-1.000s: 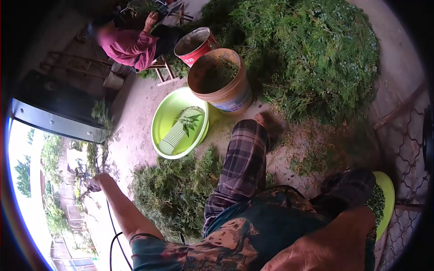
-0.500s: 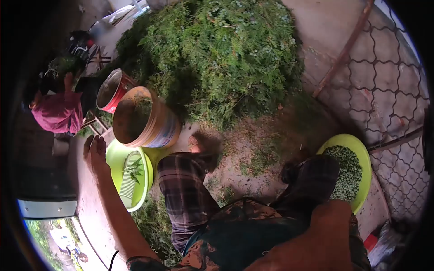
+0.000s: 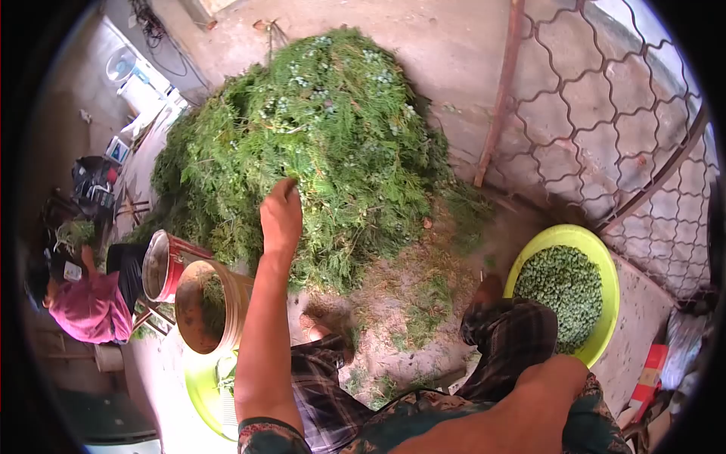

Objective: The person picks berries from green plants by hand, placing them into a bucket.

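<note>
My left hand [image 3: 280,216] is stretched forward over the front of a large pile of green evergreen branches [image 3: 348,151] with small bluish cones. Its fingers are curled together against the foliage; whatever lies in them is hidden. My right forearm [image 3: 491,412] bends back across my body, and the right hand is out of view. Beside my right knee stands a yellow-green basin [image 3: 611,284] filled with small green cones [image 3: 560,295]. Another yellow-green basin [image 3: 198,390], holding a ribbed board and a green sprig, is partly covered by my left arm.
To the left stand a tan bucket [image 3: 236,303] and a red bucket [image 3: 172,272]. Farther left sits a person in a pink top [image 3: 91,306]. A wire mesh panel [image 3: 597,113] leans at the right. Loose plant scraps [image 3: 408,295] litter the floor between my feet.
My left hand has moved from beside the left basin forward to the branch pile, and its fingers have closed. The view has shifted. My right arm remains bent across my body.
</note>
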Demonstrator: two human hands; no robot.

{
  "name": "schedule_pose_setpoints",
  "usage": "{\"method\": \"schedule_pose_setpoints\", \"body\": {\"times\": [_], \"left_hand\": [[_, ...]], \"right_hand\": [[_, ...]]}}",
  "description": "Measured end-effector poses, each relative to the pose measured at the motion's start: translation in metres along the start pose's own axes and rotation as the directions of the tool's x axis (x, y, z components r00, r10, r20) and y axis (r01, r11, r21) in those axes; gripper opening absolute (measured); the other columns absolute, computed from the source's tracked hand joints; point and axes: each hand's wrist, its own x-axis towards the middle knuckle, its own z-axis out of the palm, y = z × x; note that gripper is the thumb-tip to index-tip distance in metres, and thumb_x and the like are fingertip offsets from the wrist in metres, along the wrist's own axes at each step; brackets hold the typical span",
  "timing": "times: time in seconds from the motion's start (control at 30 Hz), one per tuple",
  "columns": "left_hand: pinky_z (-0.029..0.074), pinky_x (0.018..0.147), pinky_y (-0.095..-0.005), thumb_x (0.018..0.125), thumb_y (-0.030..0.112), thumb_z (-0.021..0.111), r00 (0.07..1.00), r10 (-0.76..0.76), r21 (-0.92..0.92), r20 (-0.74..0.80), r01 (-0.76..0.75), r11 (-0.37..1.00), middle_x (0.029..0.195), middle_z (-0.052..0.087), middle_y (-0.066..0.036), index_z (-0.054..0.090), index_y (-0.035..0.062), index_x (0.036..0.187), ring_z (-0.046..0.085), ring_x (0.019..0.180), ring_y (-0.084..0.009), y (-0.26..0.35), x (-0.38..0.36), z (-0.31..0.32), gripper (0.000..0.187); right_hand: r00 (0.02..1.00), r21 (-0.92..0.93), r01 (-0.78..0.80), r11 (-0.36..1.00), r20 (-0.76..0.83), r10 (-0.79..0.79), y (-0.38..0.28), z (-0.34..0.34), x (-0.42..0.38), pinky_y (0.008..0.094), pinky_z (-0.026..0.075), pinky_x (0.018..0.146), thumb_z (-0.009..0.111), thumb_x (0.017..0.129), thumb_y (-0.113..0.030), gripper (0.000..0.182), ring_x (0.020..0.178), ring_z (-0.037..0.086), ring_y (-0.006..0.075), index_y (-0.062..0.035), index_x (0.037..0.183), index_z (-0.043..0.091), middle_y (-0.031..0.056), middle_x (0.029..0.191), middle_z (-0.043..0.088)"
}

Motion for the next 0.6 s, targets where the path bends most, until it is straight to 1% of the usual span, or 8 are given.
{"method": "schedule_pose_setpoints", "body": {"times": [0.13,0.17,0.2,0.23,0.27,0.3,0.43,0.6], "left_hand": [[0.047,0.077,-0.0404,0.089,0.013,0.046,0.989,0.073,0.061,-0.131,-0.065,0.996,0.094,0.064,-0.021,0.062,0.0012,0.102,0.061,0.088,-0.0353,0.025,0.049,0.012,0.024],[0.047,0.077,-0.0406,0.089,0.014,0.046,0.985,0.09,0.07,-0.147,-0.08,0.994,0.093,0.064,-0.021,0.062,0.0019,0.102,0.062,0.087,-0.0354,0.034,0.062,0.014,0.024],[0.047,0.077,-0.0406,0.089,0.014,0.046,0.985,0.101,0.066,-0.143,-0.092,0.994,0.093,0.064,-0.021,0.062,0.0019,0.102,0.062,0.087,-0.0354,0.037,0.077,0.022,0.024],[0.046,0.077,-0.0402,0.089,0.013,0.046,0.976,0.154,0.036,-0.156,-0.15,0.988,0.094,0.063,-0.021,0.062,0.0021,0.103,0.061,0.088,-0.0351,0.042,0.089,0.032,0.024],[0.046,0.078,-0.0398,0.089,0.013,0.046,0.963,0.205,0.006,-0.175,-0.207,0.978,0.095,0.063,-0.022,0.061,0.0023,0.104,0.061,0.089,-0.0347,0.046,0.104,0.043,0.024],[0.046,0.078,-0.0398,0.089,0.013,0.046,0.964,0.213,0.0,-0.161,-0.216,0.976,0.095,0.063,-0.022,0.061,0.0023,0.104,0.061,0.089,-0.0347,0.049,0.121,0.052,0.024],[0.037,0.095,-0.0419,0.09,0.023,0.045,0.936,0.351,0.178,0.005,-0.346,0.921,0.119,0.053,-0.02,0.054,0.0151,0.12,0.05,0.112,-0.0323,0.056,0.169,0.109,0.032],[0.015,0.107,-0.051,0.09,0.043,0.037,0.974,0.223,0.499,0.035,-0.21,0.841,0.132,0.045,-0.016,0.045,0.0292,0.129,0.035,0.128,-0.0307,0.069,0.212,0.137,0.041]], "right_hand": [[0.643,-0.05,0.765,0.643,-0.022,-0.766,0.023,-0.002,0.04,0.0319,0.044,0.046,0.059,0.07,-0.001,0.009,0.04,0.049,0.0214,0.0002,0.078,0.062,0.0113,0.05,0.055],[0.834,-0.176,0.392,0.903,-0.347,-0.43,0.001,0.017,0.035,0.0325,0.045,0.048,0.06,0.069,-0.003,0.01,0.041,0.051,0.0219,0.0003,0.078,0.062,0.0122,0.05,0.055],[0.749,-0.135,-0.077,0.988,-0.661,-0.032,-0.011,0.027,0.035,0.033,0.046,0.051,0.06,0.067,-0.005,0.011,0.042,0.052,0.0225,0.0004,0.077,0.062,0.0131,0.05,0.055],[0.737,-0.128,-0.082,0.988,-0.676,-0.026,0.004,0.007,0.05,0.033,0.046,0.051,0.06,0.067,-0.005,0.011,0.042,0.052,0.0225,0.0004,0.077,0.062,0.0131,0.05,0.055],[0.993,0.198,0.058,0.978,0.086,-0.076,0.032,-0.03,0.072,0.0317,0.045,0.047,0.06,0.067,-0.006,0.009,0.042,0.053,0.0217,0.0,0.074,0.063,0.0158,0.056,0.058],[0.589,0.5,-0.091,0.861,0.725,-0.358,0.052,-0.051,0.087,0.0303,0.044,0.043,0.061,0.066,-0.007,0.009,0.042,0.054,0.0209,-0.0003,0.07,0.064,0.0185,0.062,0.061],[0.683,0.687,0.199,0.699,0.414,-0.601,0.073,-0.043,0.109,0.0291,0.042,0.038,0.06,0.07,-0.011,0.012,0.039,0.053,0.0192,0.0011,0.07,0.063,0.0182,0.064,0.062],[0.485,0.683,0.683,0.26,-0.157,-0.86,0.082,-0.031,0.133,0.0272,0.038,0.029,0.06,0.075,-0.016,0.02,0.033,0.05,0.0164,0.0035,0.07,0.063,0.0178,0.068,0.064]]}}
